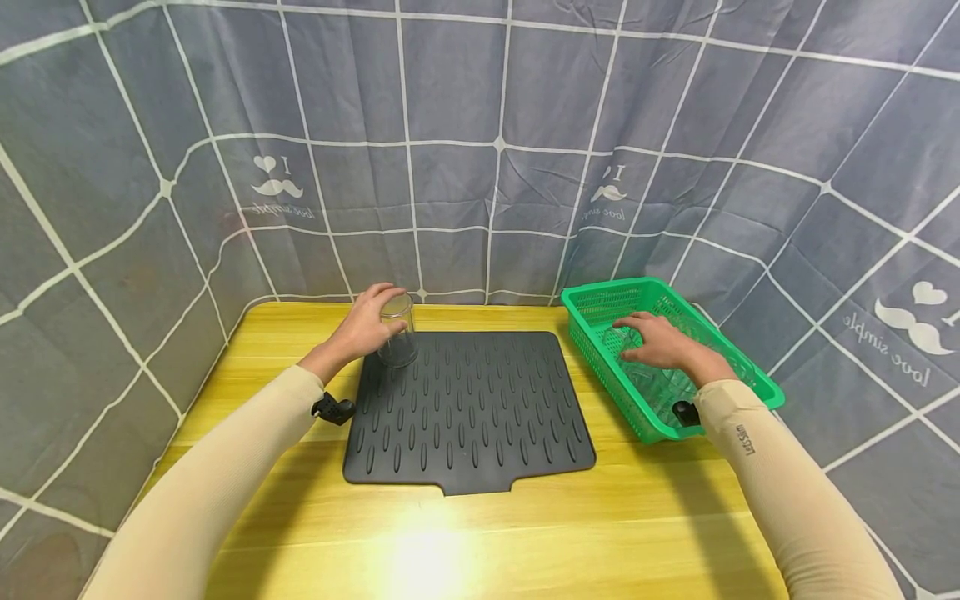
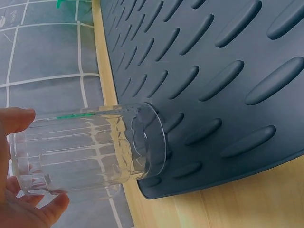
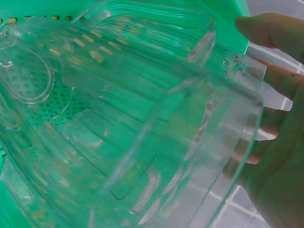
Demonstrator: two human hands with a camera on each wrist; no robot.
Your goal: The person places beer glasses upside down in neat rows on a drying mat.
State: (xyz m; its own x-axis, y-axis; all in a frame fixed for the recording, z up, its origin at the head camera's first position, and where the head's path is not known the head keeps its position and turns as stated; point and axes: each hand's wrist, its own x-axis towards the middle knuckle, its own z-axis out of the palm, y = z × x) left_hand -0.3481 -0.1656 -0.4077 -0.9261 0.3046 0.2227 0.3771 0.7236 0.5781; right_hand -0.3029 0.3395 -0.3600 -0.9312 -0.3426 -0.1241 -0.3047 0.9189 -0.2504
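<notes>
My left hand (image 1: 363, 325) grips a clear drinking glass (image 1: 401, 348) near its top, thumb on one side and fingers on the other. Upright, the glass stands at the far left corner of a black ridged drying mat (image 1: 480, 417); in the left wrist view its base overlaps the mat's corner. Over the green basket (image 1: 609, 377) reaches my right hand (image 1: 660, 340), its fingers spread and bent a little. Several clear glasses (image 3: 142, 123) lie in that basket, and the right fingers (image 3: 273, 35) are close beside the rim of the nearest ones, with nothing held.
The mat and basket rest on a yellow wood-grain table (image 1: 360, 542). A grey curtain (image 1: 450, 192) with white grid lines hangs behind and along both sides. The basket's perforated walls rise around the glasses at the right.
</notes>
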